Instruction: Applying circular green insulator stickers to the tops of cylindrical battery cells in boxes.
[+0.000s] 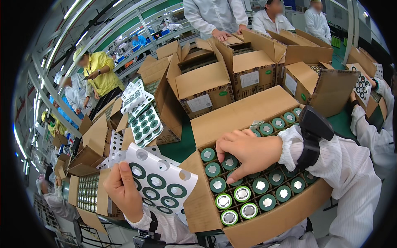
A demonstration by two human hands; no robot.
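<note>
Hold the ring-sticker sheet (162,182) pinched in the left hand (125,189); with the right hand (257,149) loosely spread, centre green rings (260,191) on near-left uncovered battery cells (223,201).

carton (244,111): matt cardboard | sticker sheet (164,181): glossy (paper-like) | cell tops (242,193): shiny metal

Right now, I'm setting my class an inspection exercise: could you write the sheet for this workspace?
Surface: green tabletop, mostly covered.
Work items: open carton of cells, most dark green on top; four cells show bright green rims.
Clutter: loose sticker sheets, other cartons.
Hands: left hand pinches a ringed sheet; right hand spread over cells.
Cables: dark cord near the right wrist device.
Surroundings: co-workers, metal framing.
</note>
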